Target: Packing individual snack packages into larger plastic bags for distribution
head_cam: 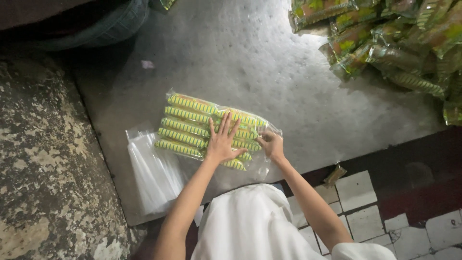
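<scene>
Pressing left hand (222, 143), snack bag (192, 126), lengthwise left-right

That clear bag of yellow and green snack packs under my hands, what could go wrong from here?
1. The clear bag looks open at the end near the right hand, so packs might slide out there if it is lifted.
2. The left hand presses flat on the rows, which may crush or shift them.
3. The stack of empty bags lies right beside it and could get dragged or scattered.
</scene>
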